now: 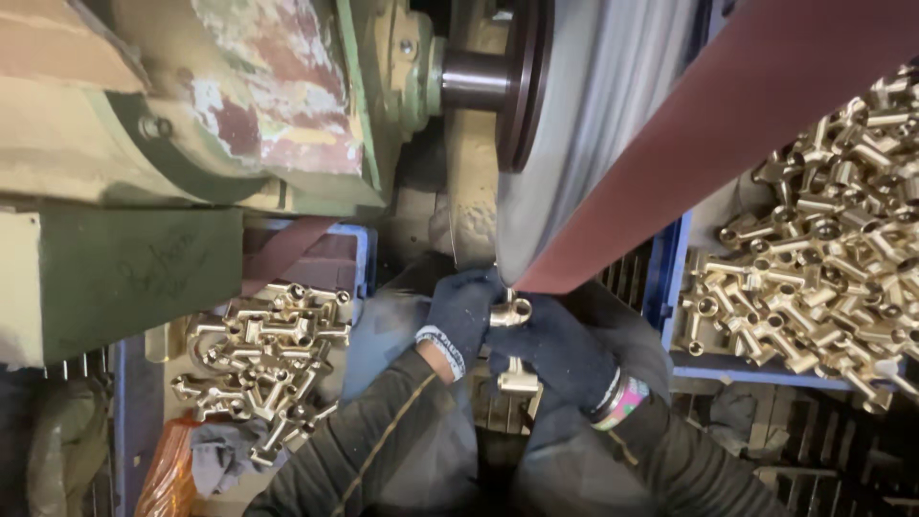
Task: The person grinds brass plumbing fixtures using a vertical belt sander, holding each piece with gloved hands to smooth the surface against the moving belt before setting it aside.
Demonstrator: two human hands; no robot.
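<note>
A brass tee-shaped fitting (510, 312) is pressed up against the red-brown sanding belt (670, 172) where it wraps the grey contact wheel (565, 124). My left hand (459, 311), in a dark glove, grips the fitting from the left. My right hand (555, 349), also in a dark glove, grips it from the right and below. A second brass piece (517, 380) shows just under the hands; whether a hand holds it I cannot tell.
A heap of brass fittings (263, 359) lies in a blue crate at lower left, beside a grey rag (225, 450). A larger heap (823, 258) fills a blue crate (670, 287) at right. The green machine housing (191, 124) with its shaft (474, 81) stands above.
</note>
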